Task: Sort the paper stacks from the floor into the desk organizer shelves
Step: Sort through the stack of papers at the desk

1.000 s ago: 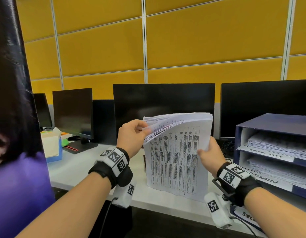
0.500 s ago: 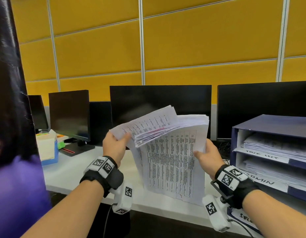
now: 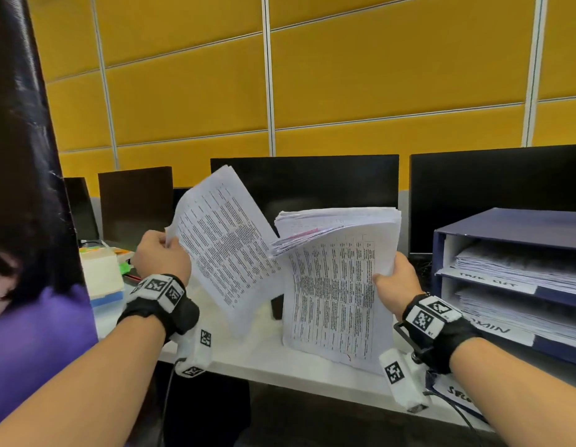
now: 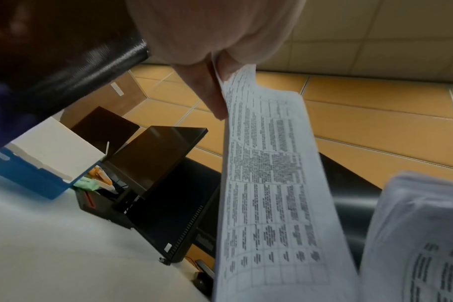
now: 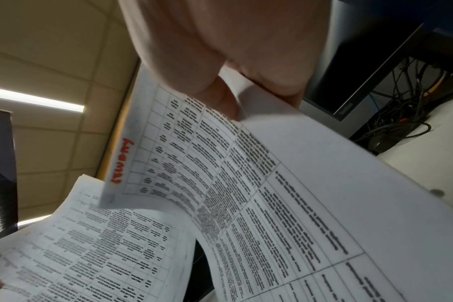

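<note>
A thick paper stack (image 3: 338,291) of printed tables stands upright on the white desk (image 3: 264,356), its top pages fanning forward. My right hand (image 3: 386,276) grips its right edge, thumb on the front page (image 5: 272,183). My left hand (image 3: 165,245) pinches the corner of a thin bunch of sheets (image 3: 222,243), held tilted to the left and apart from the stack; the pinch shows in the left wrist view (image 4: 261,183). The blue desk organizer (image 3: 519,225) stands at the right, its labelled shelves holding papers.
Black monitors (image 3: 312,185) line the back of the desk before a yellow panel wall. A white and blue box (image 3: 102,282) sits at the left. A person in purple (image 3: 31,333) stands close on my left. Cables (image 5: 401,114) lie behind the stack.
My left hand has peeled a thin bunch of sheets off the front of the stack and swung it left and upward. The right hand keeps the stack standing in place.
</note>
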`<state>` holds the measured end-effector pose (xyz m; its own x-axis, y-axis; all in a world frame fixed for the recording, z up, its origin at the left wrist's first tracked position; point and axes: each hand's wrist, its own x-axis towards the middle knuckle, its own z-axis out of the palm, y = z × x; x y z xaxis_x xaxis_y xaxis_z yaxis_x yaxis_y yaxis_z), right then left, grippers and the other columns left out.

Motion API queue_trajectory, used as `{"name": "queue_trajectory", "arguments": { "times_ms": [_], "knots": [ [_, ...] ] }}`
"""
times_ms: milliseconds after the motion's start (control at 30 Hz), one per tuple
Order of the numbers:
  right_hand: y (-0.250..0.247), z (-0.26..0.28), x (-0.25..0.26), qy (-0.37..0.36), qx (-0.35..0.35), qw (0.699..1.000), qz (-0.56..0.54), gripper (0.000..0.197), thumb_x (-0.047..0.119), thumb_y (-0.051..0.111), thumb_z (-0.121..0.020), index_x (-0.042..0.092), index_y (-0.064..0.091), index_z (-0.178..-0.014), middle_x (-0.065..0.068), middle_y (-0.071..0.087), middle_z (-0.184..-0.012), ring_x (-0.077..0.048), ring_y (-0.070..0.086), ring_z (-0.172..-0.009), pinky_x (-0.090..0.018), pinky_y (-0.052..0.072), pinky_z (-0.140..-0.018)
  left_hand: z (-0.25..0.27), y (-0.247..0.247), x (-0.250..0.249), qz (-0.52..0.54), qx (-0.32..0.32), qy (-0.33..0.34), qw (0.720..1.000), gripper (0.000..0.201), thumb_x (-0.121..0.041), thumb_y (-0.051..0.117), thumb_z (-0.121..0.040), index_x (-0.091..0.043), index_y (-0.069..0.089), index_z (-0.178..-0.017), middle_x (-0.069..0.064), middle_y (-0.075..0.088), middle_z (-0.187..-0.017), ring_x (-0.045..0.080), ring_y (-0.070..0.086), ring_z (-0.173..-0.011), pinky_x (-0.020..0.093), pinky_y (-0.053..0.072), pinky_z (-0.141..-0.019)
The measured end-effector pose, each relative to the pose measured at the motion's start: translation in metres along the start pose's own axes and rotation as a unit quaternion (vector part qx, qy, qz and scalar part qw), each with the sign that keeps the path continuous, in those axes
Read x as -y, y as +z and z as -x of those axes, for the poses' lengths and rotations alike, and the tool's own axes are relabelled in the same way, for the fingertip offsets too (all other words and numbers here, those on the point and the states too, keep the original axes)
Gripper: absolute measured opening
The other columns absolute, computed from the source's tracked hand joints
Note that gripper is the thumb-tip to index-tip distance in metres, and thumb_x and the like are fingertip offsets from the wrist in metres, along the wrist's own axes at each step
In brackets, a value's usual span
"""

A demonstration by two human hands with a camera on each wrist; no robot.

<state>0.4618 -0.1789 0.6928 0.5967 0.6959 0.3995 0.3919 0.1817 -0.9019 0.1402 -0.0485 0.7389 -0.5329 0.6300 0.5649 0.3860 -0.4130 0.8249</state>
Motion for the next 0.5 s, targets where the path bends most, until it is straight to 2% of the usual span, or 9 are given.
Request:
{"name": "queue_trajectory", "arguments": {
  "times_ms": [100, 233, 333, 400, 500],
  "knots": [
    [-0.007, 0.003, 0.002, 0.005, -0.001, 1.000, 0.004, 0.038, -0.009, 0.050, -0.088, 0.008, 0.049, -0.122, -0.007, 0.057, -0.108, -0.024, 0.055, -0.101, -0.036, 0.048, -0.084, -0.006, -0.009, -0.002, 0.016, -0.029, 0.003, 0.999, 0.014, -0.011, 0.053, -0.094, -0.001, 0.060, -0.087, 0.016, 0.058, -0.086, 0.027, 0.049, -0.078, 0.037, 0.043, -0.074],
    [-0.012, 0.004, -0.001, -0.003, -0.004, 1.000, 0.015, 0.039, -0.009, 0.051, -0.084, 0.006, 0.053, -0.120, -0.007, 0.062, -0.111, -0.025, 0.059, -0.102, -0.036, 0.050, -0.084, -0.009, -0.016, -0.002, 0.017, -0.029, 0.023, 0.999, 0.013, -0.009, 0.052, -0.093, -0.002, 0.058, -0.085, 0.016, 0.057, -0.082, 0.031, 0.052, -0.083, 0.033, 0.035, -0.069],
    [-0.012, 0.006, -0.002, -0.018, -0.001, 1.000, 0.017, 0.041, -0.010, 0.050, -0.083, 0.007, 0.056, -0.120, -0.007, 0.064, -0.110, -0.024, 0.060, -0.102, -0.033, 0.049, -0.084, -0.002, -0.009, -0.002, 0.012, 0.040, 0.036, 0.998, 0.013, -0.006, 0.052, -0.092, -0.002, 0.057, -0.081, 0.012, 0.053, -0.077, 0.030, 0.049, -0.079, 0.035, 0.035, -0.067],
    [-0.012, 0.006, -0.002, -0.022, 0.009, 1.000, 0.020, 0.041, -0.008, 0.052, -0.084, 0.010, 0.056, -0.120, -0.004, 0.064, -0.110, -0.022, 0.060, -0.103, -0.034, 0.048, -0.086, 0.005, 0.002, -0.002, 0.035, 0.108, 0.040, 0.993, 0.015, -0.009, 0.056, -0.089, -0.007, 0.056, -0.074, 0.012, 0.054, -0.071, 0.033, 0.054, -0.073, 0.041, 0.041, -0.062],
    [-0.010, 0.005, -0.002, -0.022, 0.018, 1.000, 0.012, 0.041, -0.008, 0.054, -0.085, 0.012, 0.053, -0.121, -0.004, 0.062, -0.111, -0.021, 0.058, -0.104, -0.033, 0.046, -0.087, 0.026, 0.019, -0.012, 0.107, 0.208, 0.029, 0.972, 0.011, -0.012, 0.066, -0.085, -0.010, 0.060, -0.075, 0.015, 0.063, -0.075, 0.026, 0.058, -0.068, 0.043, 0.051, -0.061]
  ]
}}
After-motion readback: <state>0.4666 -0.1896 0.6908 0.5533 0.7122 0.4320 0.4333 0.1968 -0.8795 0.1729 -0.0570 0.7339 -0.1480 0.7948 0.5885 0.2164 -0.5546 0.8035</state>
